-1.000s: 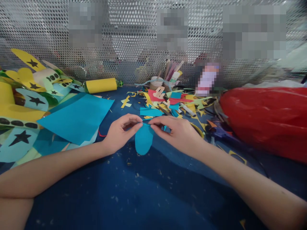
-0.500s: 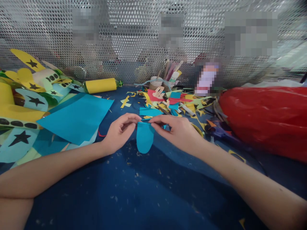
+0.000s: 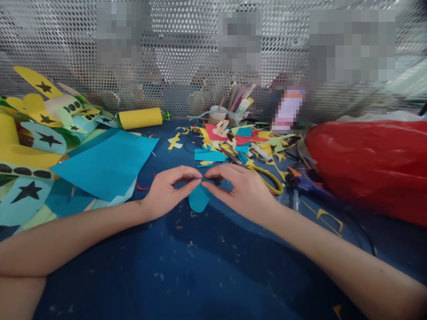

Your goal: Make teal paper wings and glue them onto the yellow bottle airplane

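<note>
My left hand (image 3: 167,189) and my right hand (image 3: 238,186) meet over the middle of the dark blue table (image 3: 200,266). Both pinch the top edge of a small rounded blue paper cutout (image 3: 199,199), thumbs and forefingers pressed together on it. The cutout hangs below the fingertips, partly hidden by them. Yellow-handled scissors (image 3: 263,175) lie just behind my right hand. A large blue paper sheet (image 3: 106,162) lies to the left of my left hand.
Paper planes with black stars (image 3: 33,133) are piled at the left, with a yellow paper roll (image 3: 140,118) behind. Coloured paper scraps (image 3: 240,142) and a cup of sticks (image 3: 218,114) sit at the back. A red plastic bag (image 3: 370,164) fills the right. Perforated metal screen (image 3: 187,58) behind.
My hands have come closer together and dropped slightly toward the table. The blue cutout shows less below the fingers, and the scissors behind my right hand are now uncovered.
</note>
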The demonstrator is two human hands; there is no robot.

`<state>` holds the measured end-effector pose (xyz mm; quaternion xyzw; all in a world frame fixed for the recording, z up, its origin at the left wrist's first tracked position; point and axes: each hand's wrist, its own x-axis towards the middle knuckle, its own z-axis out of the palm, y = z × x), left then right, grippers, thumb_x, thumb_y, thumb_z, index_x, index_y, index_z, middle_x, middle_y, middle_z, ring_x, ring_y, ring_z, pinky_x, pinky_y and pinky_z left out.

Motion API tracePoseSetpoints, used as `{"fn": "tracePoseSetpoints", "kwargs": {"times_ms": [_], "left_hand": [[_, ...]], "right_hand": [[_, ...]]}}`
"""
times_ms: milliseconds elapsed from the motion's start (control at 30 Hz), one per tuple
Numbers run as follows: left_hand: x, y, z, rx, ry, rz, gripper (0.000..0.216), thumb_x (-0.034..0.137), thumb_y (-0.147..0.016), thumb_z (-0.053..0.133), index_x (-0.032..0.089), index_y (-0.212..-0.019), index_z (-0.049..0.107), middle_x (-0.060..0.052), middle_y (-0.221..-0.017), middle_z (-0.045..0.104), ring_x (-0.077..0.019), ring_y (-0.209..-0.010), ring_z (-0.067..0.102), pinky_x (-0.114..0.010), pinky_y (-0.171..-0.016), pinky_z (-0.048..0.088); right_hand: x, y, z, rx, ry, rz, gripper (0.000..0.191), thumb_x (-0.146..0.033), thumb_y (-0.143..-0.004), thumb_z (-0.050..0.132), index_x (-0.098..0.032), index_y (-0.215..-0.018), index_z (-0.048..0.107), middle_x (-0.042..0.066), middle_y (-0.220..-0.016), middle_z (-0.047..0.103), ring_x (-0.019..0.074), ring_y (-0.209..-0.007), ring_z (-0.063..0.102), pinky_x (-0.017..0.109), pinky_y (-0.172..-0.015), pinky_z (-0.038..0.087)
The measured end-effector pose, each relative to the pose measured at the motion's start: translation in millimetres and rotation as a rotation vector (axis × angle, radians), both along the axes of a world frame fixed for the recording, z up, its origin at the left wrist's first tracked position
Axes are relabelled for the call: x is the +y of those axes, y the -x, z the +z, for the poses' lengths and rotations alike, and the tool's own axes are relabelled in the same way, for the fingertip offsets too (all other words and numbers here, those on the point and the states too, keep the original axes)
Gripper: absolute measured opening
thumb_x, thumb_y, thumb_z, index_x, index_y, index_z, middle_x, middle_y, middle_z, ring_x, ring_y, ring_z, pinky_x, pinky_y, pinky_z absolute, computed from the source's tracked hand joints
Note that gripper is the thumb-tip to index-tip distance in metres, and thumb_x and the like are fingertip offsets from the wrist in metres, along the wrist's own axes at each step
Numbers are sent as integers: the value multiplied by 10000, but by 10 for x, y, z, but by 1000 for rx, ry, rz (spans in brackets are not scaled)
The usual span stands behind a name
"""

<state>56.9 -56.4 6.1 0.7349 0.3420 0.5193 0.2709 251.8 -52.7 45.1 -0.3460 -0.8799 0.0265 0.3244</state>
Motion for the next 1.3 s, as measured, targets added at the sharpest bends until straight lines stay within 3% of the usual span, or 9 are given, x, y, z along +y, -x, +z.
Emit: {"fn": "tracePoseSetpoints", "kwargs": {"times_ms": [233,400,700,967,1300], "left_hand": [[-1,19,28,74,-76,36,109,254,-878,603,203,-941,675,-31,-910,726,-138,-831,674,-260,-781,558],[10,9,42,35,-48,77,109,268,-880,597,203,-924,673,-22,-880,722,-131,-803,666,-244,-739,559],[48,12,15,-34,-7,82,72,250,-871,609,206,-913,648,-12,-878,699,-116,-804,657,-224,-744,559],[69,7,-6,-57,74,17,175,277,-787,701,201,-944,685,-46,-924,722,-155,-836,675,-279,-754,585],[32,34,27,36,-71,18,88,246,-847,645,230,-911,701,-21,-886,732,-140,-824,669,-279,-769,556]], "right_hand": [[16,-31,4,-44,-143,28,132,-248,-916,534,-188,-903,651,50,-819,719,172,-783,672,300,-730,533],[30,-62,59,-58,-127,17,171,-233,-925,511,-212,-987,669,46,-921,736,175,-838,682,320,-771,546],[95,-121,81,-15,-49,-91,139,-279,-901,545,-236,-923,675,26,-852,735,166,-739,680,306,-688,550],[49,-71,58,10,-4,-30,130,-251,-890,545,-221,-901,670,23,-854,735,150,-725,673,280,-693,539],[2,-37,26,11,-56,21,86,-242,-894,556,-211,-903,636,23,-844,721,142,-727,663,273,-699,528]]}}
